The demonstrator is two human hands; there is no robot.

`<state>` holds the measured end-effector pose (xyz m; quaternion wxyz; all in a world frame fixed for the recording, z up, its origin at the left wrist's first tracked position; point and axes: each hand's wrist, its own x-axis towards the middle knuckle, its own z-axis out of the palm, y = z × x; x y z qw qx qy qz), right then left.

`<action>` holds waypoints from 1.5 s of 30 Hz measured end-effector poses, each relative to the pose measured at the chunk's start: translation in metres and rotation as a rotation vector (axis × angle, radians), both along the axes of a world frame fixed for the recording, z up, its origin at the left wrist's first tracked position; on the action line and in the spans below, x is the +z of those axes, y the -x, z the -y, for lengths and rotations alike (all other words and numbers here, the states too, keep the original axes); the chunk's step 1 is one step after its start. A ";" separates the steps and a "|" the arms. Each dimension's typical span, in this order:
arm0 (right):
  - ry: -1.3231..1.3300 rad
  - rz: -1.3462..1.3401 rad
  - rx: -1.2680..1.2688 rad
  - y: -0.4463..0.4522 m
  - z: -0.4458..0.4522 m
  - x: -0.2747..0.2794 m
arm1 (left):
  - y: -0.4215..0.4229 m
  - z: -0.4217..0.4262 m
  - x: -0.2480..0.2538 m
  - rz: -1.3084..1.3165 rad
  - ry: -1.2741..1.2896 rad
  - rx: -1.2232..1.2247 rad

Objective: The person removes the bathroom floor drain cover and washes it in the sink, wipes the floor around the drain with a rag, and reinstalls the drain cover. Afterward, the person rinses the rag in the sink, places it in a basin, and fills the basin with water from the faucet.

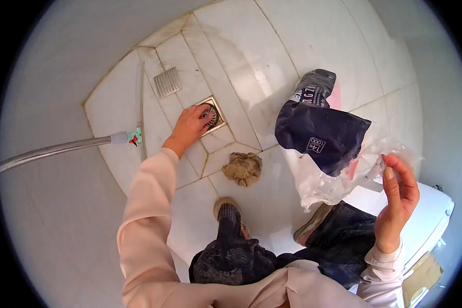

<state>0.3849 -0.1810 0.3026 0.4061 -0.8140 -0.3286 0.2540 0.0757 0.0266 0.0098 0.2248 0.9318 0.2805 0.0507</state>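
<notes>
My left hand point(190, 126) reaches down to a square floor drain point(220, 122), its fingers bent over the round dark grate point(209, 117). Whether the fingertips grip the grate is hard to make out. On the right, my right hand point(399, 197) is raised with thumb and index finger pinched at the edge of a clear plastic bag point(318, 187). The bag has a dark navy printed part point(323, 133) and something pink inside. A crumpled brown cloth point(243, 169) lies on the tiles just below the drain.
A slotted metal grate cover point(167, 82) lies on the tiles at the upper left. A hose point(61, 151) with a green and red valve point(133, 137) comes in from the left. My shoes and a white appliance point(426, 210) are at the bottom and lower right.
</notes>
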 end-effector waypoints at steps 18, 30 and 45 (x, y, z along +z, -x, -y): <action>0.006 0.006 0.018 -0.003 0.001 0.004 | -0.010 -0.001 -0.003 0.050 0.187 0.101; 0.009 0.024 0.008 -0.006 0.006 0.006 | -0.019 -0.006 0.002 -0.128 0.007 -0.163; 0.018 0.014 0.025 -0.004 0.003 0.009 | -0.030 -0.011 0.037 -0.405 -0.037 0.032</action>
